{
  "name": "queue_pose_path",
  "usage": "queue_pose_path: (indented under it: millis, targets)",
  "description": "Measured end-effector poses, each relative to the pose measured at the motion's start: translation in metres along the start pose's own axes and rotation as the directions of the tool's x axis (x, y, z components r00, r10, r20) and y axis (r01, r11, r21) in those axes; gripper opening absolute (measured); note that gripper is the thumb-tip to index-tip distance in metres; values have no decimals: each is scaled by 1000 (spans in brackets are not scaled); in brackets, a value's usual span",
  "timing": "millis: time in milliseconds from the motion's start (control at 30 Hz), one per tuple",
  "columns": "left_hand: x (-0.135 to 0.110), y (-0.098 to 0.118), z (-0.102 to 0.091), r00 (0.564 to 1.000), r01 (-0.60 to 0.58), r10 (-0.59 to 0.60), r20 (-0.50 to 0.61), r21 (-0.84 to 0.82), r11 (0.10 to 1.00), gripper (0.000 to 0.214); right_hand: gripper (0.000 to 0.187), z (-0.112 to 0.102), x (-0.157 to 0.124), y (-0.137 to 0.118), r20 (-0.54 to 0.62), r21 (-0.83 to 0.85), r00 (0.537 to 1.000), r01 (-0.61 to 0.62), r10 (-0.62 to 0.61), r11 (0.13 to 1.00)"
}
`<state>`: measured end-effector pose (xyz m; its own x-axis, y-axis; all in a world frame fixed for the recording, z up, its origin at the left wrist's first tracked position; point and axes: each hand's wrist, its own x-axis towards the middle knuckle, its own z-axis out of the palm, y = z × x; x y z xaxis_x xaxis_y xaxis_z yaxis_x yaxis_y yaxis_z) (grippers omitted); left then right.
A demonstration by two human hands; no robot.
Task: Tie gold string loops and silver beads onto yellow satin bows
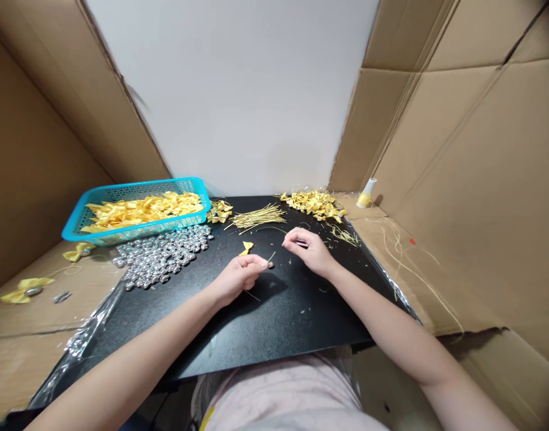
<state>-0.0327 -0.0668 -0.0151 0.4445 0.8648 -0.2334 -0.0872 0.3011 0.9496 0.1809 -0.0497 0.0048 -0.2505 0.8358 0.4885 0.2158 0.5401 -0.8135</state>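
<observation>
From my remote seat I see my left hand (240,276) with its fingertips pinched together on a small silver bead (270,264), a short gold wire (271,257) sticking up from it, low over the middle of the black surface (274,323). My right hand (309,248) sits just beside it, fingers curled around something thin; I cannot tell what, nor how tightly that grip is pressed.

I judge the bead hard, smooth and light, so it is likely to slip or roll; a pinch across its sides suits it best. The wire looks thin and easily bent, so I would take it near the bead rather than at its tip.

One yellow ribbon bow (246,246) lies alone just beyond my left hand. One teal basket (139,209) holds a heap of yellow ribbon pieces, too many to count. The pile of silver beads (164,254) in front of it is likewise beyond counting. I see one bundle of gold wires (258,216), one heap of finished bows (314,203) at the far right, and one small bottle (366,193).
</observation>
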Motion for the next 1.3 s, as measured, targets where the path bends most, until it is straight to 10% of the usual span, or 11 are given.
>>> queue_pose_path:
  millis: [100,167,300,433,533,633,767,900,1200,1300]
  targets:
    - [-3,12,4,996,-83,80,-41,-79,993,43,29,4,-3,-6,17,114,987,-161,160,980]
    - [-4,24,6,983,-169,161,-85,-95,981,42,36,11,-9,-14,243,238,927,-344,287,908]
    - [-9,49,9,939,-328,336,-75,99,939,37,51,36,-22,-35,786,405,558,-789,265,462]
    - [-26,61,15,895,-438,420,151,478,761,27,39,62,-27,-50,710,651,612,-759,349,8]
    - [-40,52,22,769,-617,479,424,689,380,17,26,74,-27,-54,608,754,618,-646,498,-118]
    - [-45,31,27,538,-755,515,668,653,-58,16,18,77,-29,-53,553,786,593,-604,585,-131]
    - [-45,12,32,416,-716,505,756,615,-332,24,11,75,-35,-50,497,786,592,-617,634,-40]
    - [-46,10,37,368,-705,483,794,577,-412,29,15,70,-38,-49,523,749,567,-663,636,-25]
    - [-49,-5,30,239,-743,455,858,463,-483,11,27,58,-39,-52,363,800,693,-574,623,173]
    - [-39,1,7,294,-673,602,742,608,-421,24,30,38,-28,-51,279,778,741,-547,610,309]
